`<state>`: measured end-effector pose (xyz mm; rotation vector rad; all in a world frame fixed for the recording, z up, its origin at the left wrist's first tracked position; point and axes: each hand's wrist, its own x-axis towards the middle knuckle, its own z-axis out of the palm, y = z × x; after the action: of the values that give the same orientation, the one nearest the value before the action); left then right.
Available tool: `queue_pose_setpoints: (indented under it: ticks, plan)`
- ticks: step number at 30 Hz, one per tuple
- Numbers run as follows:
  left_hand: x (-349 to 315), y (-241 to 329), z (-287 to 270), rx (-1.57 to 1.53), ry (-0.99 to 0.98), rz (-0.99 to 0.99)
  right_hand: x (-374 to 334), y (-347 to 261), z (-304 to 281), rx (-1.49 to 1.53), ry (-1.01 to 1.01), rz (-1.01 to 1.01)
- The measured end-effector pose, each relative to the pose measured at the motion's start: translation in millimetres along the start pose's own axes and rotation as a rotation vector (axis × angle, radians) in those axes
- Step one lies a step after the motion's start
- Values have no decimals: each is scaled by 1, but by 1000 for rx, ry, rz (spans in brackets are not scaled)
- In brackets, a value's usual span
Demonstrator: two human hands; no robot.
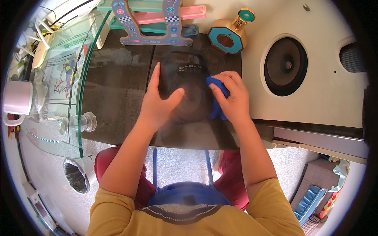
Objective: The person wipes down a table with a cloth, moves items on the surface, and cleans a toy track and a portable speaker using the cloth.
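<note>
A black device with a rounded, dome-like part and a row of small pale markings lies on the dark tabletop; its outline blurs into the dark surface. My left hand rests along its left side, index finger stretched forward and thumb spread out over the near part. Bunched under the fingers of my right hand is a blue cloth, pressed against the device's right side. Part of the cloth hangs below the palm.
A toy ramp tower and a gold-and-teal octagonal bottle stand at the back. On the right is a large pale speaker cabinet. A glass shelf borders the left, with a pink mug beyond. Below are a blue stool and a bin.
</note>
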<state>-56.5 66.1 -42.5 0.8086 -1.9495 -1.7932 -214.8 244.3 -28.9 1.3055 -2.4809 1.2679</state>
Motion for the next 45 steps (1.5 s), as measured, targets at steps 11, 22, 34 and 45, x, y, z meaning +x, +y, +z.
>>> queue_pose_setpoints:
  ticks: [11,22,34,45]
  plan:
    - [2,-1,-4,-7,-3,-28,4,0,2,21,-25,-9]
    - [0,7,-7,-26,-105,-46,0,2,-3,54,-57,34]
    - [1,11,-7,148,-128,-16,-2,3,1,-28,-54,11]
    - [-25,14,17,380,-146,126,-5,-29,0,-168,60,-311]
